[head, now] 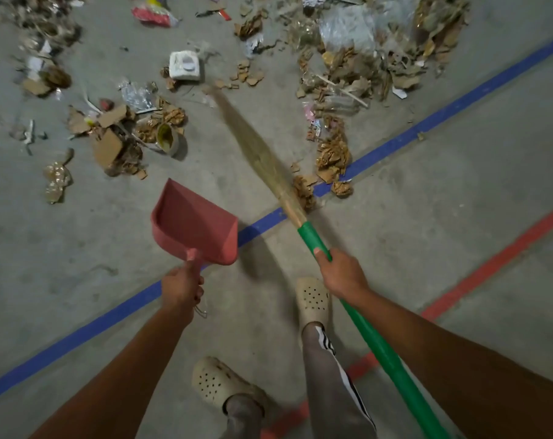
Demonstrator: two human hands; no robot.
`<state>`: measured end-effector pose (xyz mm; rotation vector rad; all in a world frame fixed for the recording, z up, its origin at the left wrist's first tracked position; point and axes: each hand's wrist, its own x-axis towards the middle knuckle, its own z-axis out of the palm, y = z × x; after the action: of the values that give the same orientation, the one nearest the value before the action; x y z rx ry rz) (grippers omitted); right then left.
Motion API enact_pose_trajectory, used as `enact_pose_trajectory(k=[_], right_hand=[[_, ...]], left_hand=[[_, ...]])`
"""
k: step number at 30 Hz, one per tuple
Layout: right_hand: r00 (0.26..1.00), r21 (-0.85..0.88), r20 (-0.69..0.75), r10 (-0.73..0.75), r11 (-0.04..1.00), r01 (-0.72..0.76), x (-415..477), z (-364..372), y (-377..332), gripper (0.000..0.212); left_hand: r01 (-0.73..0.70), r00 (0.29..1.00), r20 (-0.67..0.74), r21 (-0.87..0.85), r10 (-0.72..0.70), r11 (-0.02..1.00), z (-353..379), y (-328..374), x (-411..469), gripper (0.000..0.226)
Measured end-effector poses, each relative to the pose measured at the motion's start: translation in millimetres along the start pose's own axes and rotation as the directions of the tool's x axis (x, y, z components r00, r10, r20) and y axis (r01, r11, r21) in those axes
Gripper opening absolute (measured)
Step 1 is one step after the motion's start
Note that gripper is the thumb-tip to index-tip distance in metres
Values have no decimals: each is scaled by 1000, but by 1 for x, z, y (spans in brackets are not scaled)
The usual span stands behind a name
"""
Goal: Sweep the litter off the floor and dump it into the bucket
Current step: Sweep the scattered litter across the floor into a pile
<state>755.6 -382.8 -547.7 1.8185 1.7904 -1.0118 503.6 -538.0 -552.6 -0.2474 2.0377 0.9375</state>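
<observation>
The left hand [181, 288] grips the red dustpan [196, 224]. The right hand [340, 274] clasps the broom [313, 239], whose bristles blur toward 11 o'clock; its handle runs off the bottom edge.

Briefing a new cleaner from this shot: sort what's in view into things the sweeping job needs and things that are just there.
For the job:
- broom, held in the right hand
- red dustpan, held in the left hand
- scattered litter, including the white foam block

Just there:
- blue floor line
- red floor line
- beige clogs

No bucket shows.
</observation>
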Motion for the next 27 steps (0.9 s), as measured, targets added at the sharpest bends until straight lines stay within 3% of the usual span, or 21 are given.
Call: enact_pose_trajectory(k=[2,6,12,18,27], right_hand=[[996,-83,87,15,996,-8,-19,15,17,51],[960,-156,205,192,974,-162,-38,24,50,51],[903,158,7,430,891,-426,-33,-2,61,55],[887,473,-93,452,804,-360,-42,-30,32,57],[910,682,-17,413,671,-292,-53,-25,-17,53]], left_hand=[[2,1000,8,24,-2,1000,-12,-7,-2,38],[-3,999,40,90,-1,996,-35,-20,-4,41],[-44,997,76,169,32,985,-60,-21,3,51],[-80,995,70,155,70,985,-75,7,-1,49],[-142,986,116,180,122,973,-44,76,-14,45]])
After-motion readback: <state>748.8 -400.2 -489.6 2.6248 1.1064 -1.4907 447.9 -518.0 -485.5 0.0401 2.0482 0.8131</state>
